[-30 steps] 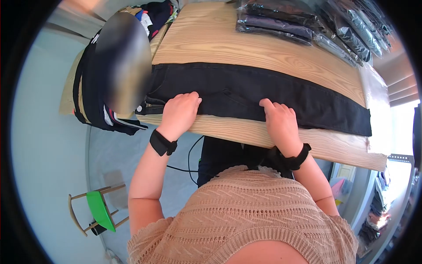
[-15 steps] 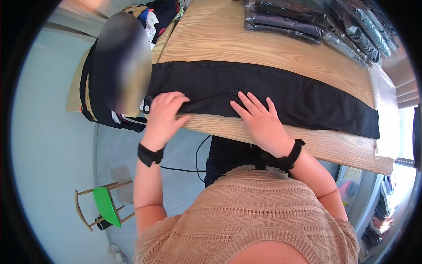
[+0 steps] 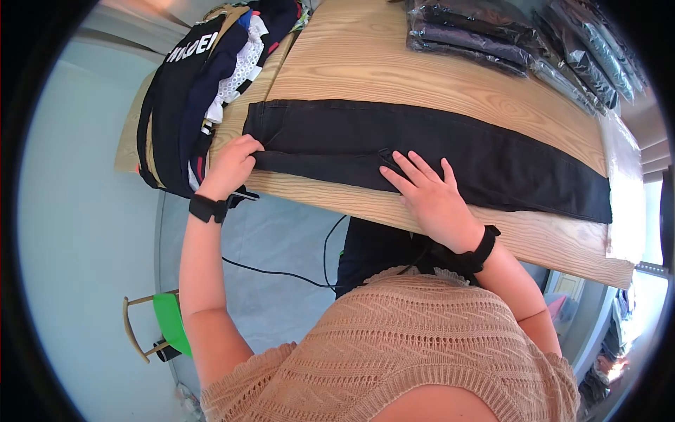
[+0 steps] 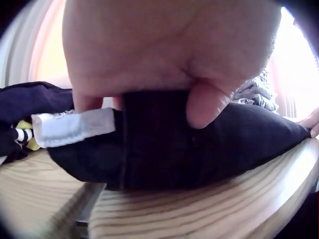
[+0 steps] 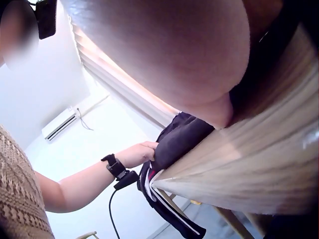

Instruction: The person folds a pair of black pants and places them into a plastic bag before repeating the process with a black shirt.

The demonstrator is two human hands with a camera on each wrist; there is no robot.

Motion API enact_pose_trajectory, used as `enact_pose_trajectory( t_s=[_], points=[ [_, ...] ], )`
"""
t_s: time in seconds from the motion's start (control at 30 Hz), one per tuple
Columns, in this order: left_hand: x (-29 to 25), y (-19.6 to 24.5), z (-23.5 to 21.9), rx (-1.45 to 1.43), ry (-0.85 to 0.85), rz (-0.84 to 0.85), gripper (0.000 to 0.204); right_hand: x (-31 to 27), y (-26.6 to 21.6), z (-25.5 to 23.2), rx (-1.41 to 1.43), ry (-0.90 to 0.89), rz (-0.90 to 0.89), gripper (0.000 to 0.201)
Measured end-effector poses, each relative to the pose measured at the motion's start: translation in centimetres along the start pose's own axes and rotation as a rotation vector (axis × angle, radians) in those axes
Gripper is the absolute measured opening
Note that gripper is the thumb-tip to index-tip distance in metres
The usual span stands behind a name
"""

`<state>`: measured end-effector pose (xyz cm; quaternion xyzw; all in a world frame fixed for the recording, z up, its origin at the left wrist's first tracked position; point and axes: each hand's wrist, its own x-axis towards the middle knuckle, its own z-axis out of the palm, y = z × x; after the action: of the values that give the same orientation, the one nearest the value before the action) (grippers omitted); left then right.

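Note:
Black trousers (image 3: 450, 141) lie lengthwise along the table's near edge, waist end at the left, with a strip along the near side folded over. At that waist end my left hand (image 3: 230, 166) pinches the cloth; in the left wrist view the thumb and fingers of the hand (image 4: 169, 55) grip the dark waistband (image 4: 154, 144), with a white label (image 4: 75, 128) beside them. My right hand (image 3: 434, 204) rests with fingers spread on the middle of the trousers. The right wrist view shows the right hand (image 5: 174, 55) close up, its fingers mostly hidden.
A pile of clothes (image 3: 184, 105) stands left of the table. Plastic-wrapped garments (image 3: 471, 35) lie at the back right, and clear plastic sheeting (image 3: 624, 190) at the right end. A green chair (image 3: 169, 320) stands on the floor, and a black cable (image 3: 281, 271) hangs below the table.
My left hand has moved left to the waist end and taken hold of it. The near strip of cloth now lies folded over, hiding the button and fly. My right hand has flattened out on the trousers.

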<state>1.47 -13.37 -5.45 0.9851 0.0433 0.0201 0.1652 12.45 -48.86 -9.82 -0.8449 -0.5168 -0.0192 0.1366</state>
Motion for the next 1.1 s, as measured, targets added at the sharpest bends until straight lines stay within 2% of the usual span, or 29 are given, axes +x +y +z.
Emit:
enact_pose_trajectory(
  t_s=[0.07,0.13,0.17,0.23,0.27,0.33,0.37,0.43,0.47,0.5,0.53,0.6,0.63,0.67,0.73,0.77,0.83,0.87,0.93,1.0,1.03,1.1],
  points=[
    [0.9,-1.0,0.8,-0.014,-0.065,-0.029,0.023,0.1,0.0,0.2,-0.012,-0.004,0.006,0.049],
    [1.6,-1.4,1.4,0.186,-0.087,-0.037,0.023,0.0,-0.1,0.0,0.001,-0.002,0.009,0.05],
    [2.0,-0.4,1.3,0.184,-0.089,-0.039,0.023,0.0,-0.2,-0.1,0.013,0.001,0.01,0.05],
    [3.4,2.7,0.7,0.515,-0.285,-0.262,0.022,0.0,-0.1,0.0,0.0,0.003,0.002,0.051],
    [3.5,2.8,1.0,0.515,-0.286,-0.259,0.022,-0.1,-0.1,0.0,-0.013,0.007,-0.005,0.052],
    [4.0,2.9,2.1,0.793,-0.254,-0.204,0.019,-0.2,0.0,0.0,-0.006,0.013,-0.003,0.053],
    [3.9,2.8,2.3,0.797,-0.251,-0.197,0.019,-0.2,0.0,0.0,0.004,0.021,-0.005,0.053],
    [2.8,3.1,2.2,0.77,-0.076,-0.131,0.018,-0.2,0.0,0.2,0.006,0.029,0.006,0.053],
    [2.3,4.4,1.8,0.738,0.039,-0.162,0.026,-0.2,0.1,0.3,0.008,0.027,0.011,0.053],
    [1.4,6.2,2.1,0.72,0.291,-0.072,0.035,-0.2,0.1,0.3,-0.002,-0.013,0.014,0.054],
    [0.8,9.0,1.9,0.573,0.392,0.025,0.038,-0.1,0.1,0.4,-0.005,-0.007,0.032,0.054],
    [-0.5,13.8,3.0,0.241,0.273,0.183,0.046,-0.4,0.1,0.6,0.026,0.061,0.016,0.051],
    [-0.9,15.3,4.3,0.06,0.153,0.186,0.054,-0.4,0.1,0.7,0.036,0.081,0.017,0.049],
    [-1.1,16.4,5.5,-0.031,0.067,0.194,0.049,-0.5,0.2,1.0,0.034,0.089,0.009,0.048],
    [-0.9,17.8,7.7,-0.134,0.001,0.149,0.043,-0.6,0.4,0.8,0.045,0.098,0.002,0.047],
    [-0.8,18.4,8.3,-0.154,0.001,0.187,0.043,-0.8,0.6,0.9,0.049,0.1,-0.022,0.046],
    [-0.5,18.9,9.2,0.006,-0.03,0.063,0.042,-2.2,1.7,0.6,0.039,0.121,-0.029,0.045],
    [-0.4,19.1,9.4,-0.015,-0.077,0.045,0.043,-3.3,2.8,-0.3,0.007,0.12,0.007,0.045],
    [-0.4,19.4,10.2,0.079,-0.055,0.037,0.044,-6.6,5.4,-2.8,0.116,0.074,0.108,0.046],
    [-0.4,20.2,10.4,0.092,-0.042,0.005,0.049,-10.0,9.5,-5.3,0.018,0.04,0.268,0.045],
    [-0.5,20.4,10.5,0.099,-0.042,-0.003,0.049,-12.1,11.7,-6.5,0.042,0.092,0.37,0.045],
    [-0.5,20.3,10.6,0.107,-0.028,0.005,0.053,-17.2,17.0,-6.7,-0.093,0.258,0.554,0.041]
  ],
)
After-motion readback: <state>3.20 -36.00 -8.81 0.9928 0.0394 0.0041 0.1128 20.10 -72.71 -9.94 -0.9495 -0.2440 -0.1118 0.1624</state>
